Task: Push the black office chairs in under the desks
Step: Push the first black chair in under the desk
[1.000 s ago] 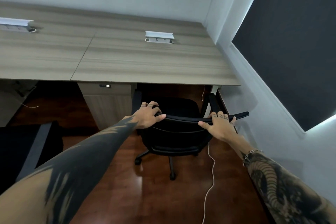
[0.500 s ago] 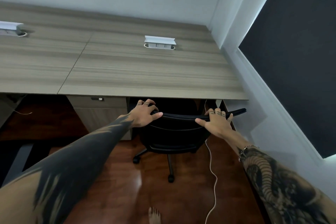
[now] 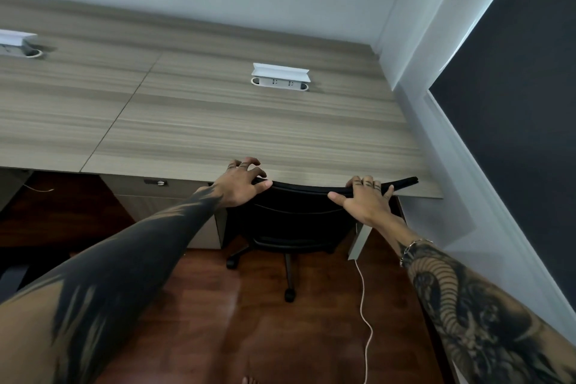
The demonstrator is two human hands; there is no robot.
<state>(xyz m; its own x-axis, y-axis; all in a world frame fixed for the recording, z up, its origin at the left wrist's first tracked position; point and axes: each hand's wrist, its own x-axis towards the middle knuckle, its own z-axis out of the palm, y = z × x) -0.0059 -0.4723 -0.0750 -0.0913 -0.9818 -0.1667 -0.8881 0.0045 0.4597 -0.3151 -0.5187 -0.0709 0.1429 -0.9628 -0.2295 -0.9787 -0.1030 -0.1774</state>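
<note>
A black office chair stands tucked under the right-hand wooden desk; its seat is hidden beneath the desktop and only the backrest, the stem and two castors show. The top rail of the backrest sits right at the desk's front edge. My left hand grips the left end of that rail, fingers curled over it. My right hand holds the rail near its right end, thumb stretched along it.
A drawer unit stands under the desk left of the chair. A white cable trails over the wooden floor by the desk's white leg. White socket boxes sit on both desktops. A white wall closes the right side.
The chair has rolled forward under the desk with both hands on its backrest; its seat and armrests have gone out of sight, and I have stepped closer.
</note>
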